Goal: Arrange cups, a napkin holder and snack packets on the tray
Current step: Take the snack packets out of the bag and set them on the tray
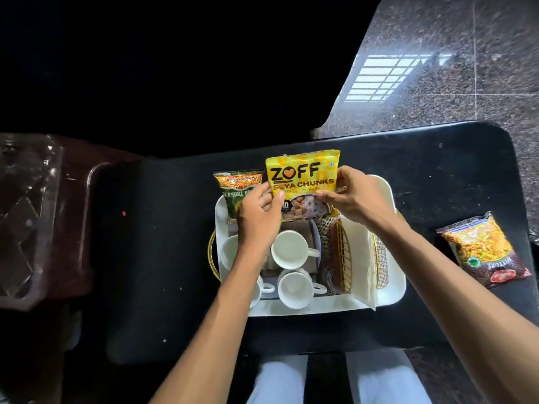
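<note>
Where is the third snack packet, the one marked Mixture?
In the head view, the Mixture packet lies on the black table, right of the white tray, untouched.

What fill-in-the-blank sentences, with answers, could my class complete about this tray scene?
1. Both hands, left hand and right hand, hold the yellow packet printed with the brand name ____.
2. The cups in the tray are coloured ____.
3. The mixture packet lies outside the tray, on the black ____.
4. The green packet stands on the yellow packet's ____ side.

Answers: ZOFF; white; table; left
</note>
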A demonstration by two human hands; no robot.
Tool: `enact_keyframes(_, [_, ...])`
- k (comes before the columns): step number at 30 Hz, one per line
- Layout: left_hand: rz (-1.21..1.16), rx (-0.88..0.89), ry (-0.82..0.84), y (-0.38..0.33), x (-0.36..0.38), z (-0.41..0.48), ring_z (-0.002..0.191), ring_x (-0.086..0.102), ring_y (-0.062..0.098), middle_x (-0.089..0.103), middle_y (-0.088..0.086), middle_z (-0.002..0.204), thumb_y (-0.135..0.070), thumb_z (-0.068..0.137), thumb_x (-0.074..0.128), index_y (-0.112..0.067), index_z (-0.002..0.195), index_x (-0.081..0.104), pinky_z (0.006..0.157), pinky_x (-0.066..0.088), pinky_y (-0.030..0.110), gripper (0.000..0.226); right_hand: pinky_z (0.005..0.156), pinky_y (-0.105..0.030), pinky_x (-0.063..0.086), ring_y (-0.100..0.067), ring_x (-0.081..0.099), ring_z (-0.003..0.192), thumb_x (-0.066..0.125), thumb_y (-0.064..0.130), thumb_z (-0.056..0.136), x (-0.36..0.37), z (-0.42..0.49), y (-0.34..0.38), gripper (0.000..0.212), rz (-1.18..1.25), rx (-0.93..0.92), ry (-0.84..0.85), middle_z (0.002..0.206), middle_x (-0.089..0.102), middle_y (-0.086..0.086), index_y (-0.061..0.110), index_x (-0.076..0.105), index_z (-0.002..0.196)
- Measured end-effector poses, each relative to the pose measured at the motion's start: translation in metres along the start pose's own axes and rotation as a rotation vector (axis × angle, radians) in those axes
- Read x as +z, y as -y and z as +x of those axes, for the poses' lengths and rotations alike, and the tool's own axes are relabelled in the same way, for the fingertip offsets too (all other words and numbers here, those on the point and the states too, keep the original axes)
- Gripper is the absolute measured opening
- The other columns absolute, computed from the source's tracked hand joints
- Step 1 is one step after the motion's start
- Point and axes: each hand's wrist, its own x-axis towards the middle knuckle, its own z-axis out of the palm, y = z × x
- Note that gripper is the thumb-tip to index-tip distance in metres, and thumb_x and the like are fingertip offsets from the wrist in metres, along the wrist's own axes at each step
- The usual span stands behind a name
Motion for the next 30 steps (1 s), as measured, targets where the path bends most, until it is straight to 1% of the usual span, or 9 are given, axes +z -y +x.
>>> enact_keyframes(2, [0.007,-0.015,0.018,0.002,0.003,-0.001,0.123,0.058,0.011,0.059,0.015,0.145,-0.019,0.099,0.063,-0.004,0.149,0.044,0.091,0.045,0.010,0.055,0.089,-0.047,0.056,-0.024,0.066,0.103,0.076,0.033,0.086,0.002,0.000,0.001,0.040,-0.014,0.014,0.003,0.116,0.072,-0.007,0.009,0.063,0.116])
enact_keyframes(7, [-0.093,-0.080,0.012,0.003,0.004,-0.004,0.133,0.055,0.016,0.054,0.012,0.151,-0.018,0.100,0.061,-0.005,0.150,0.042,0.106,0.045,0.024,0.055,0.088,-0.045,0.056,-0.025,0.067,0.102,0.074,0.032,0.088,-0.001,0.002,0.002,0.035,-0.044,0.018,-0.025,0.114,0.073,-0.009,0.008,0.066,0.112])
enact_keyframes(11, [-0.160,-0.098,-0.023,-0.003,0.005,-0.015,0.131,0.059,0.017,0.060,0.012,0.145,-0.014,0.100,0.060,-0.005,0.145,0.050,0.114,0.046,0.036,0.047,0.089,-0.034,0.055,-0.022,0.068,0.106,0.074,0.034,0.088,-0.009,-0.001,-0.005,0.043,-0.037,0.027,-0.021,0.120,0.072,-0.008,0.009,0.064,0.122])
enact_keyframes(14, [-0.143,-0.055,-0.092,-0.013,0.014,-0.030,0.126,0.062,0.013,0.064,0.010,0.140,-0.016,0.099,0.062,-0.007,0.142,0.055,0.110,0.049,0.032,0.044,0.090,-0.027,0.054,-0.017,0.070,0.103,0.074,0.032,0.088,-0.026,-0.012,-0.015,0.047,0.008,0.014,-0.073,0.118,0.073,-0.006,0.010,0.062,0.128])
enact_keyframes(16, [-0.135,0.010,-0.142,-0.024,0.026,-0.044,0.120,0.065,0.007,0.068,0.007,0.135,-0.017,0.099,0.062,-0.009,0.139,0.058,0.101,0.053,0.020,0.041,0.082,-0.013,0.053,-0.008,0.070,0.091,0.074,0.028,0.089,-0.045,-0.028,-0.030,0.038,0.081,-0.013,-0.172,0.109,0.074,-0.001,0.011,0.065,0.122])
enact_keyframes(19, [-0.122,0.107,-0.055,-0.043,0.059,-0.068,0.112,0.068,0.000,0.073,0.000,0.124,-0.019,0.099,0.062,-0.014,0.131,0.066,0.092,0.054,0.013,0.033,0.071,0.002,0.045,0.009,0.065,0.082,0.073,0.023,0.089,-0.078,-0.063,-0.066,0.025,0.142,-0.029,-0.338,0.097,0.072,0.009,0.015,0.069,0.112])
enact_keyframes(22, [-0.026,0.176,0.156,-0.057,0.113,-0.094,0.105,0.068,-0.005,0.075,-0.010,0.114,-0.020,0.098,0.061,-0.021,0.121,0.071,0.090,0.054,0.013,0.025,0.079,-0.007,0.050,0.007,0.067,0.082,0.072,0.021,0.088,-0.109,-0.099,-0.116,0.019,0.127,0.074,-0.458,0.095,0.073,0.008,0.019,0.071,0.107])
enact_keyframes(26, [0.102,0.112,0.433,-0.054,0.198,-0.120,0.115,0.064,0.003,0.072,-0.006,0.124,-0.020,0.100,0.056,-0.024,0.128,0.068,0.106,0.050,0.027,0.030,0.095,-0.044,0.049,-0.027,0.065,0.100,0.075,0.023,0.085,-0.139,-0.129,-0.190,0.032,-0.164,0.224,-0.412,0.107,0.072,-0.008,0.011,0.068,0.114])
enact_keyframes(30, [0.238,0.036,0.463,-0.035,0.253,-0.128,0.123,0.061,0.012,0.069,-0.004,0.131,-0.025,0.101,0.051,-0.026,0.133,0.063,0.110,0.048,0.038,0.034,0.105,-0.045,0.042,-0.034,0.054,0.121,0.081,0.035,0.080,-0.147,-0.136,-0.229,0.064,-0.229,0.334,-0.254,0.125,0.062,-0.015,0.009,0.056,0.132])
